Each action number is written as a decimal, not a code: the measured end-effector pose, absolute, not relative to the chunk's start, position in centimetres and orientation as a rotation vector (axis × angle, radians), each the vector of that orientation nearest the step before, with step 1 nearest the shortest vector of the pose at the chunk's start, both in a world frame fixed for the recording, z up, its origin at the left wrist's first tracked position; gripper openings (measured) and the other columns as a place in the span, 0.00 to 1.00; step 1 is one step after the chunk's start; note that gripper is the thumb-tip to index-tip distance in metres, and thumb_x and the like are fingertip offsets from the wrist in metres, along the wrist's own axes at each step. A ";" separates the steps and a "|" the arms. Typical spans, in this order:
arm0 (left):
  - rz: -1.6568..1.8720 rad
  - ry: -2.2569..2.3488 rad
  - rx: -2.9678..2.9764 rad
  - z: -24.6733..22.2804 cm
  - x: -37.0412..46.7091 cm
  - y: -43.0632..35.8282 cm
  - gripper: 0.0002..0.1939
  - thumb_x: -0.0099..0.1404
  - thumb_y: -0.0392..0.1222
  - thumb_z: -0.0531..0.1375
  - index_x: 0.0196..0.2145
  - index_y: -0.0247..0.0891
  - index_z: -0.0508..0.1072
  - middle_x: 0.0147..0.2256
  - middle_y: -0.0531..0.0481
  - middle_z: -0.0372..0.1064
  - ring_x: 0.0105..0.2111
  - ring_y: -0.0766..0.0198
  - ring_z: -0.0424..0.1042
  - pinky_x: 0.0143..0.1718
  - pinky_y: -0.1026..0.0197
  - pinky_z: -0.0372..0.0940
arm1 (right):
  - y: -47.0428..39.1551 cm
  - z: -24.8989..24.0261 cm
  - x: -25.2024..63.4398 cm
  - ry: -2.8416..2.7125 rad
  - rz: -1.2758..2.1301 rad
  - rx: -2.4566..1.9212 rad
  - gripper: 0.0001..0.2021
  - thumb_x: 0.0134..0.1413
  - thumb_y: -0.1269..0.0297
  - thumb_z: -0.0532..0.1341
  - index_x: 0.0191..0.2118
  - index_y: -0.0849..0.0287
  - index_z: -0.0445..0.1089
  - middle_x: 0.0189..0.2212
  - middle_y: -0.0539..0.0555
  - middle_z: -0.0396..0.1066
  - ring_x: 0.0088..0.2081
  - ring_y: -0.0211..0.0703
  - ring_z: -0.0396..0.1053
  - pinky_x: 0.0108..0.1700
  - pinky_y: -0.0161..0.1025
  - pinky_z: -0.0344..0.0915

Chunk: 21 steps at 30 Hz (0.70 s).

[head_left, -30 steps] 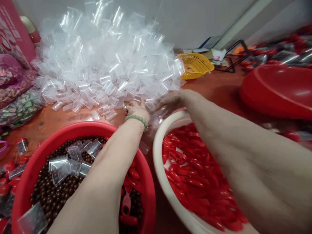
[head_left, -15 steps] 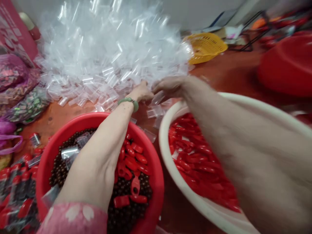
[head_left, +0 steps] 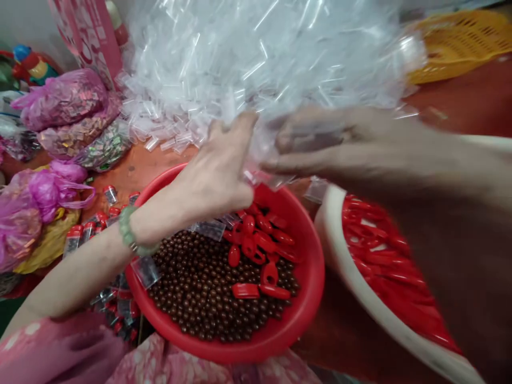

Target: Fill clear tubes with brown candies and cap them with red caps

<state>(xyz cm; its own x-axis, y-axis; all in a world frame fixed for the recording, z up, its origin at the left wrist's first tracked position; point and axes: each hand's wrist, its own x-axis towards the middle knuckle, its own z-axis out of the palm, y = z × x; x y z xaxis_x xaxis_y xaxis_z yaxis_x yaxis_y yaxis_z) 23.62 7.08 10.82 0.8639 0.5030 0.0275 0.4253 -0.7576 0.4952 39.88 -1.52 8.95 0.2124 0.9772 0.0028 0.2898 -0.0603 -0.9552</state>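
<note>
My left hand point(head_left: 216, 173), with a green bead bracelet point(head_left: 128, 229) on the wrist, is over the far rim of a red basin point(head_left: 310, 282). Facing it from the right is my right hand point(head_left: 352, 141), smeared by motion. Between the two palms they hold a loose bunch of clear plastic sleeves point(head_left: 262, 146), partly hidden by the fingers. Inside the basin lie brown beads point(head_left: 208, 293), several red plastic caps point(head_left: 256, 242) and a few clear sleeves. Just behind my hands rises a big heap of clear sleeves point(head_left: 224, 58).
A white basin point(head_left: 340, 261) of red caps point(head_left: 380, 261) stands at right, partly under my right arm. Finished-looking red-capped pieces point(head_left: 90, 229) lie at left, near pink bags point(head_left: 68, 101) of small pieces. A yellow basket point(head_left: 464, 48) sits at back right.
Both hands have drawn back from the heap's near edge toward the red basin, bringing clear sleeves between them. The view has turned to the left.
</note>
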 end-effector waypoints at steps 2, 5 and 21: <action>0.161 0.647 2.535 9.6 20.6 6.9 0.38 0.52 0.33 0.61 0.60 0.37 0.56 0.57 0.38 0.60 0.60 0.43 0.59 0.60 0.43 0.58 | -1.6 7.6 37.8 -1.382 1.063 -1.495 0.14 0.46 0.49 0.68 0.32 0.54 0.73 0.35 0.51 0.74 0.40 0.50 0.72 0.44 0.53 0.70; 0.037 0.619 2.468 7.7 17.7 7.4 0.42 0.52 0.33 0.61 0.63 0.39 0.53 0.60 0.37 0.59 0.60 0.43 0.60 0.61 0.41 0.57 | -0.6 5.4 35.9 -1.553 1.134 -1.535 0.10 0.54 0.55 0.63 0.32 0.56 0.71 0.35 0.51 0.72 0.41 0.48 0.71 0.45 0.49 0.69; -0.112 0.548 2.536 10.6 7.0 5.1 0.09 0.67 0.44 0.60 0.43 0.38 0.73 0.45 0.45 0.65 0.43 0.60 0.70 0.45 0.58 0.69 | -2.9 0.4 29.9 -2.408 0.099 -1.494 0.21 0.53 0.73 0.62 0.52 0.47 0.72 0.63 0.61 0.60 0.64 0.68 0.56 0.59 0.71 0.55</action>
